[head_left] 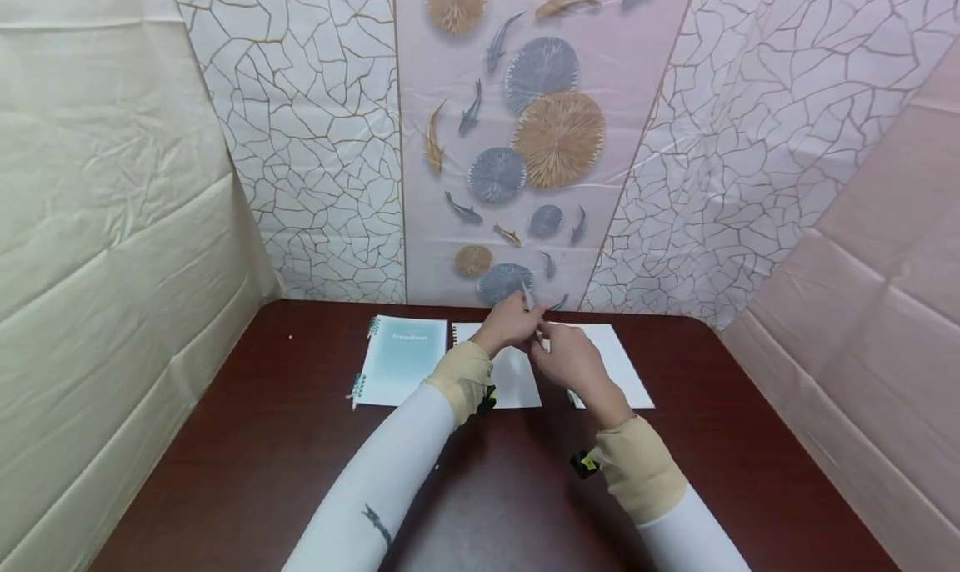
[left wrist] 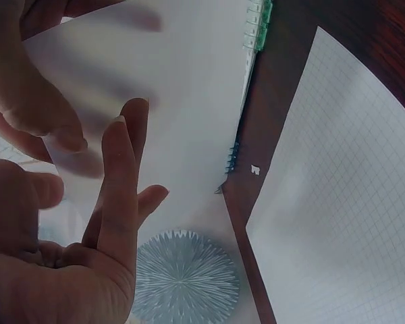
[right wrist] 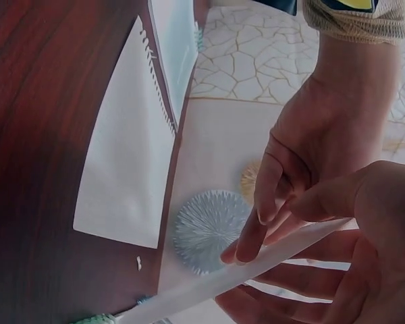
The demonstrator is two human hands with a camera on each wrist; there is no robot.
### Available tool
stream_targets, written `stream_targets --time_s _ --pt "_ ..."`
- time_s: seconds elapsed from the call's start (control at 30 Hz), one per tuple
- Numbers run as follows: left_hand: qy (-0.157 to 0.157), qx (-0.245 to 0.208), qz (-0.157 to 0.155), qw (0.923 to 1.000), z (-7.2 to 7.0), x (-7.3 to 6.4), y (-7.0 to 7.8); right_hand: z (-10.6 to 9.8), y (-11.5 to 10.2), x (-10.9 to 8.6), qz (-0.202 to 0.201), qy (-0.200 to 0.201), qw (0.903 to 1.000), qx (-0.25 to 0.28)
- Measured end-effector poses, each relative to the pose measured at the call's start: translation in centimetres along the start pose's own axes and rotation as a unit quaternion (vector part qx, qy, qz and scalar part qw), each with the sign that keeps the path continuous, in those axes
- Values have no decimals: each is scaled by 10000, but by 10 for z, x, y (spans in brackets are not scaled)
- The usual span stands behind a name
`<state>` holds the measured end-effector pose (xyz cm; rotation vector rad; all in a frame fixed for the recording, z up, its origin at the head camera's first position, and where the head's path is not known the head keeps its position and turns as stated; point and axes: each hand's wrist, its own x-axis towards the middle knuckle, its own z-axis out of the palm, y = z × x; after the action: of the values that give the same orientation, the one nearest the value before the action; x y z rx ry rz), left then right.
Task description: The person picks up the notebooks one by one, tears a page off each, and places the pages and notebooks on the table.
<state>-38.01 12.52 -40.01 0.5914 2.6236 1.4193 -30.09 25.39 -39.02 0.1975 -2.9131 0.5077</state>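
At the far left, a teal-to-white, spiral-bound notebook marked "freedom" (head_left: 407, 363) is lying face up on the glossy dark red-brown table (head_left: 487, 522). Just to its right, a loose white sheet of faintly gridded paper with a ragged, perforated left edge (head_left: 517, 384) is lying flat, partly under your left forearm. A tiny white paper scrap (left wrist: 255, 170) is resting on the wood just beyond that sheet's right edge.

Your left hand (head_left: 512, 318) is reaching over the loose sheet, its longer fingers extending and touching the near face of a thin, translucent white paper page (right wrist: 196, 291); it is not clasping that page. The page is standing nearly edge-on between your two hands, its upper tip showing past your left fingers. Your right hand (head_left: 573, 355) is pinching it, the thumb lying along the left face and the fingers spreading behind, showing as dark shapes through the paper.

At the right, a white-paged notebook with green rings (head_left: 622, 368) is lying partly behind your right hand. The page is running down toward those rings; whether it is joining them you cannot tell.
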Motion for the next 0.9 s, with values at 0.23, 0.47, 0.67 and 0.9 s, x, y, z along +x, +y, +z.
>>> stream_targets --time_s 0.23,0.47,0.67,0.9 --pt "-72 173 -263 9995 -3 4 -7 0 -1 -3 -264 -527 9980 216" --pt "-323 -440 -687 9961 -6 10 -20 -15 9 -5 -584 -1163 9897 594" --pt "-96 -53 -878 9961 -5 4 -32 -26 27 -2 -577 -813 9914 844" --pt "61 858 -1235 9886 -1 -7 -39 -22 66 17 -399 -380 9944 897"
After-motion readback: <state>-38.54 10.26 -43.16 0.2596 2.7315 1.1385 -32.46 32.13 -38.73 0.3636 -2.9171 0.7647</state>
